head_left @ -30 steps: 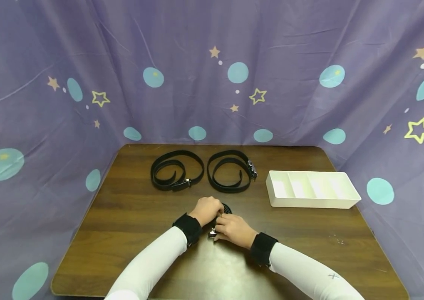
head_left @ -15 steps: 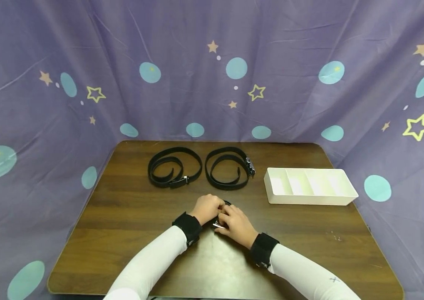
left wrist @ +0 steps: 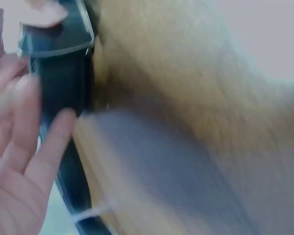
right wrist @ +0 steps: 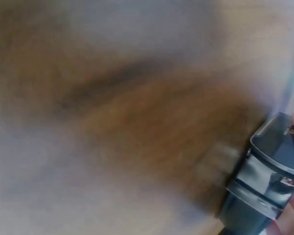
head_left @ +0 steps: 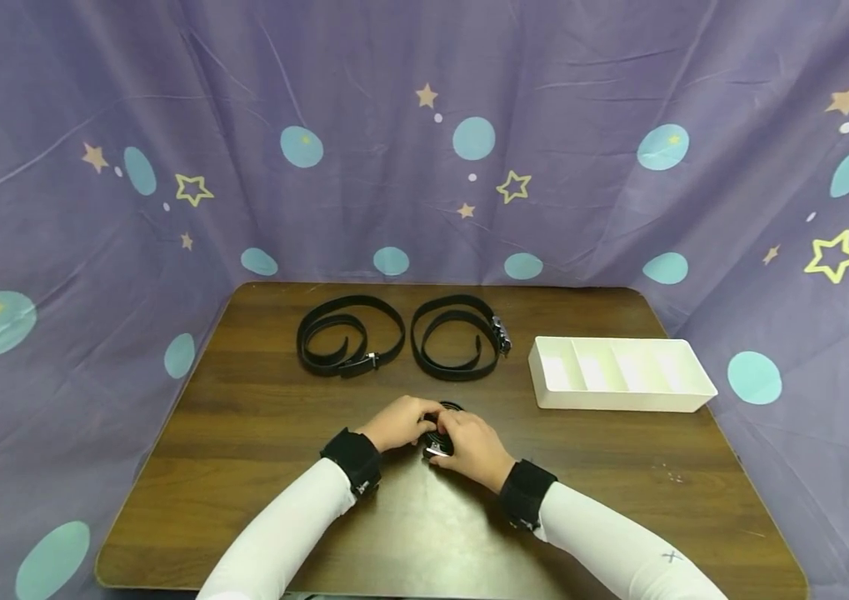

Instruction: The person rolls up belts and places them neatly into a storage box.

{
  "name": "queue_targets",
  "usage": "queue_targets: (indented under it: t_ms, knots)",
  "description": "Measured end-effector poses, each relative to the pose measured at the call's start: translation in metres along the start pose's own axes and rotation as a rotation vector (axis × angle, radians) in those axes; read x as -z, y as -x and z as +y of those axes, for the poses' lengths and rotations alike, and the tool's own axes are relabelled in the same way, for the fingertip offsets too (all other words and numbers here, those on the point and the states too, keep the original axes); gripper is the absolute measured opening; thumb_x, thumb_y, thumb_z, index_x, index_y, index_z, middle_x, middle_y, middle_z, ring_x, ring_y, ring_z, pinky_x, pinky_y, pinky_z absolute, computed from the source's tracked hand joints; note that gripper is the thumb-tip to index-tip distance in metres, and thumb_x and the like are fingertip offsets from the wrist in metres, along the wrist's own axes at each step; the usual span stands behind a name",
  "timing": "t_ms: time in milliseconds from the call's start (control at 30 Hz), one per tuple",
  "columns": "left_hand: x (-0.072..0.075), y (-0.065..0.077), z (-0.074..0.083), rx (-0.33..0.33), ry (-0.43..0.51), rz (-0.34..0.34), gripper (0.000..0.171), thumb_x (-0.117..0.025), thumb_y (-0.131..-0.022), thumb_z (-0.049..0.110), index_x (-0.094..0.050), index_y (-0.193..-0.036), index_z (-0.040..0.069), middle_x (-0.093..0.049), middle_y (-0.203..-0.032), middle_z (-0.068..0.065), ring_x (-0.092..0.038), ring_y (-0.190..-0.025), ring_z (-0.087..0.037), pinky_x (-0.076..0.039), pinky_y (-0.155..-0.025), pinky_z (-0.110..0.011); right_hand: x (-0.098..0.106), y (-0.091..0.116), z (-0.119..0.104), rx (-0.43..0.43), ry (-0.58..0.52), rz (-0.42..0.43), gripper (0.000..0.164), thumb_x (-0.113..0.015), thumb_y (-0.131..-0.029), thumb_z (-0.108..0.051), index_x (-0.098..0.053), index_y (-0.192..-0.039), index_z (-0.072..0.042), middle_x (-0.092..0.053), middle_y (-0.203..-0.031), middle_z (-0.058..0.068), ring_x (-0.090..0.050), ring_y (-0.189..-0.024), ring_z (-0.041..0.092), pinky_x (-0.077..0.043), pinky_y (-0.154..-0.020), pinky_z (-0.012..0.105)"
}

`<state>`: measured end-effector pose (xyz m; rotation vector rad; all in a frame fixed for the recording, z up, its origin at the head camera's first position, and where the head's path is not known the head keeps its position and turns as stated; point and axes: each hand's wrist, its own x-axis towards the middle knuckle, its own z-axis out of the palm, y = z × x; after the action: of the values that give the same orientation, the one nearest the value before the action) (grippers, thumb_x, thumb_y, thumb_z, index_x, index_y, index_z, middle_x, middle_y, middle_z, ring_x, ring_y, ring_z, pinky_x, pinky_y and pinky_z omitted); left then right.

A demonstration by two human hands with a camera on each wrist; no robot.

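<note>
A black belt (head_left: 439, 438) lies rolled into a tight coil between both hands, near the middle of the table. Its shiny metal buckle (right wrist: 270, 178) faces the near side. My right hand (head_left: 478, 450) holds the coil from the right, thumb at the buckle and fingers over the far side. On the opposite side, my left hand (head_left: 397, 423) touches the coil. In the left wrist view, the left fingers (left wrist: 49, 147) reach out loosely alongside the belt strap. Parts of the coil are hidden behind the right fingers.
Two more black belts, one loosely looped (head_left: 352, 333) at the back left and one (head_left: 457, 337) at the back middle, lie on the wooden table (head_left: 244, 467). A white divided tray (head_left: 615, 400) stands at the right. Patterned purple cloth (head_left: 394, 183) surrounds the table.
My left hand has drawn back slightly to the left and loosened, showing more of the coil. The right hand has shifted a little upward around the coil and buckle.
</note>
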<state>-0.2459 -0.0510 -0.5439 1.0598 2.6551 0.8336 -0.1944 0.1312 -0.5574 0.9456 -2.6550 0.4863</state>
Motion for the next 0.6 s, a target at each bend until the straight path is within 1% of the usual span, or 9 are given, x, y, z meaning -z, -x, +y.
queue_targets:
  t_ms: [33, 100, 133, 167, 267, 367, 433, 500, 600]
  knots:
    - [0.003, 0.003, -0.001, 0.013, 0.037, -0.023, 0.021, -0.063, -0.093, 0.013, -0.069, -0.112, 0.017, -0.07, -0.086, 0.002, -0.065, -0.066, -0.01, -0.051, -0.061, -0.021, 0.001, -0.001, 0.0, 0.003, 0.001, -0.008, 0.053, -0.088, -0.064, -0.039, -0.055, -0.097, -0.012, -0.06, -0.085, -0.004, -0.059, -0.081, 0.012, -0.05, -0.078, 0.034]
    - [0.01, 0.008, -0.002, 0.042, 0.043, -0.039, 0.021, -0.062, -0.094, 0.015, -0.068, -0.114, 0.018, -0.07, -0.089, 0.002, -0.066, -0.07, -0.011, -0.052, -0.064, -0.023, 0.002, -0.002, -0.001, 0.009, 0.015, -0.025, 0.053, -0.087, -0.065, -0.04, -0.056, -0.099, -0.012, -0.061, -0.086, -0.004, -0.061, -0.084, 0.013, -0.05, -0.081, 0.035]
    - [0.015, 0.01, -0.001, 0.058, 0.018, -0.027, 0.02, -0.062, -0.094, 0.017, -0.069, -0.113, 0.018, -0.071, -0.091, 0.001, -0.068, -0.077, -0.012, -0.053, -0.069, -0.025, 0.003, -0.003, -0.001, 0.013, 0.022, -0.033, 0.053, -0.087, -0.065, -0.04, -0.056, -0.099, -0.012, -0.062, -0.087, -0.003, -0.062, -0.086, 0.014, -0.05, -0.083, 0.035]
    - [0.018, 0.012, 0.001, 0.069, -0.027, -0.002, 0.02, -0.062, -0.094, 0.018, -0.07, -0.112, 0.018, -0.072, -0.097, 0.002, -0.068, -0.084, -0.013, -0.053, -0.075, -0.028, 0.004, -0.004, -0.001, 0.017, 0.03, -0.042, 0.053, -0.087, -0.066, -0.04, -0.056, -0.098, -0.012, -0.063, -0.089, -0.002, -0.063, -0.089, 0.016, -0.05, -0.086, 0.035]
    - [0.026, 0.018, 0.002, 0.115, -0.182, 0.09, 0.016, -0.062, -0.094, 0.019, -0.072, -0.106, 0.018, -0.072, -0.107, 0.001, -0.067, -0.1, -0.018, -0.053, -0.085, -0.037, 0.004, -0.007, -0.003, 0.018, 0.071, -0.084, 0.052, -0.085, -0.068, -0.041, -0.054, -0.098, -0.012, -0.064, -0.095, 0.0, -0.064, -0.097, 0.018, -0.048, -0.094, 0.036]
    - [0.029, 0.024, 0.001, 0.179, -0.269, 0.151, 0.014, -0.063, -0.092, 0.016, -0.074, -0.101, 0.016, -0.073, -0.101, 0.0, -0.069, -0.093, -0.02, -0.055, -0.077, -0.038, 0.002, -0.008, -0.003, 0.03, 0.118, -0.146, 0.053, -0.082, -0.072, -0.042, -0.052, -0.102, -0.011, -0.061, -0.101, 0.003, -0.061, -0.105, 0.021, -0.044, -0.103, 0.036]
    - [0.028, 0.027, -0.001, 0.224, -0.283, 0.153, 0.014, -0.063, -0.092, 0.016, -0.074, -0.1, 0.015, -0.073, -0.099, -0.001, -0.069, -0.091, -0.021, -0.055, -0.074, -0.039, 0.0, -0.009, -0.003, 0.039, 0.127, -0.179, 0.053, -0.079, -0.073, -0.042, -0.051, -0.104, -0.01, -0.057, -0.103, 0.004, -0.058, -0.107, 0.021, -0.04, -0.106, 0.037]
    - [0.026, 0.03, -0.003, 0.264, -0.273, 0.13, 0.015, -0.062, -0.092, 0.018, -0.074, -0.1, 0.015, -0.073, -0.099, -0.001, -0.069, -0.092, -0.021, -0.055, -0.075, -0.039, -0.001, -0.009, -0.003, 0.047, 0.102, -0.192, 0.052, -0.079, -0.074, -0.04, -0.05, -0.105, -0.009, -0.054, -0.102, 0.004, -0.057, -0.107, 0.021, -0.038, -0.109, 0.038]
    - [0.024, 0.034, -0.005, 0.302, -0.226, 0.096, 0.016, -0.061, -0.094, 0.02, -0.074, -0.101, 0.017, -0.073, -0.1, 0.0, -0.069, -0.093, -0.021, -0.055, -0.078, -0.04, 0.0, -0.008, -0.001, 0.034, 0.017, -0.191, 0.05, -0.08, -0.073, -0.035, -0.05, -0.104, -0.009, -0.051, -0.1, 0.001, -0.056, -0.105, 0.019, -0.037, -0.109, 0.04]
